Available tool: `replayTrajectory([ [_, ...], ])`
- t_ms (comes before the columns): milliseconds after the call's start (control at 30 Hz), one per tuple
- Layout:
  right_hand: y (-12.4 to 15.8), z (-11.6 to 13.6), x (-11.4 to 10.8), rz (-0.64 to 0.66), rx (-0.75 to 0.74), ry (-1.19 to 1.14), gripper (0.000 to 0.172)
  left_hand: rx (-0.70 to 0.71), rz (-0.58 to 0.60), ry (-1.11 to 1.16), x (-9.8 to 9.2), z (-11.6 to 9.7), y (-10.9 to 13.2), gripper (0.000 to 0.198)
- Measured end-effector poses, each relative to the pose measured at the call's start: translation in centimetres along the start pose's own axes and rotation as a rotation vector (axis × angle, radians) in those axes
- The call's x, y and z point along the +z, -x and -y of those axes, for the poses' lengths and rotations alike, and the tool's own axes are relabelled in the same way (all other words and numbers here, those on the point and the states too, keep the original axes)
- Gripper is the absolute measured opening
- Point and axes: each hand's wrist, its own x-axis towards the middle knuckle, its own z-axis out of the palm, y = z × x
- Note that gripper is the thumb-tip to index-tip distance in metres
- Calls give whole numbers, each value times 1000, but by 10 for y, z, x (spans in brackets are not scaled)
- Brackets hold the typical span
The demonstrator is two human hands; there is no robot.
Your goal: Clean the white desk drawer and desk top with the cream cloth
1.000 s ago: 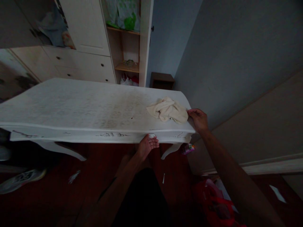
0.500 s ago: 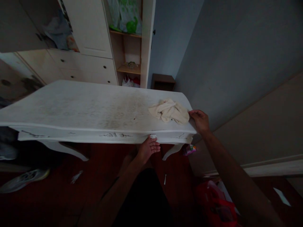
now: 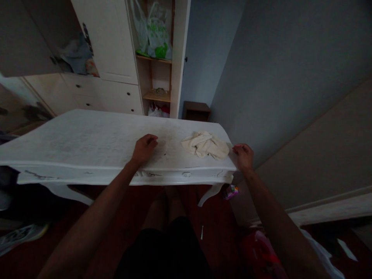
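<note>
A white table (image 3: pixel 95 133) with curved legs and a smudged, greyish top stretches across the view. On its right part lies a crumpled cream cloth (image 3: pixel 207 145). My left hand (image 3: pixel 146 148) is over the middle of the tabletop, left of the cloth, fingers curled together; whether it holds anything is too small to tell. Just right of the cloth, at the table's right edge, is my right hand (image 3: pixel 243 155), its fingers bent and loosely apart, with nothing seen in them. A drawer knob (image 3: pixel 186 174) sits on the front face below the cloth.
Behind the table stand white drawers (image 3: pixel 104 93) and an open cabinet with plastic bags (image 3: pixel 158 37). A brown box (image 3: pixel 197 111) is by the grey wall. On the red floor are a pink packet (image 3: pixel 231 192), a red bag (image 3: pixel 258 254) and a shoe (image 3: pixel 23 236).
My left hand has left the drawer knob and moved up and left over the tabletop. My right hand remains beside the table's right edge. The camera view has shifted slightly.
</note>
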Motion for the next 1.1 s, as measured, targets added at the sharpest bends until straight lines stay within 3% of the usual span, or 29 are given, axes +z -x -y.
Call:
replayTrajectory([
  [67, 1, 2, 0, 13, 15, 43, 16, -6, 4, -75, 0, 12, -13, 21],
  [167, 4, 6, 0, 42, 9, 93, 16, -53, 6, 16, 1, 21, -17, 22],
  [433, 15, 17, 0, -14, 29, 47, 16, -26, 12, 142, 0, 22, -12, 19],
  [533, 34, 26, -1, -73, 45, -64, 16, -34, 12, 148, 1, 21, -12, 19],
  [633, 76, 34, 0, -24, 97, -196, 16, -33, 13, 137, 2, 21, -13, 19],
  [733, 140, 32, 10, 178, 258, -337, 16, -40, 12, 121, 2, 21, -13, 20],
  [867, 212, 17, 34, 615, 698, -387, 21, -32, 16, 79, 1, 22, -13, 18],
  [967, 223, 6, 53, 709, 958, -459, 34, -14, 14, 79, 2, 25, -14, 17],
  [1100, 202, -6, 74, 714, 1158, -619, 41, -51, 6, 133, 3, 27, -16, 18],
])
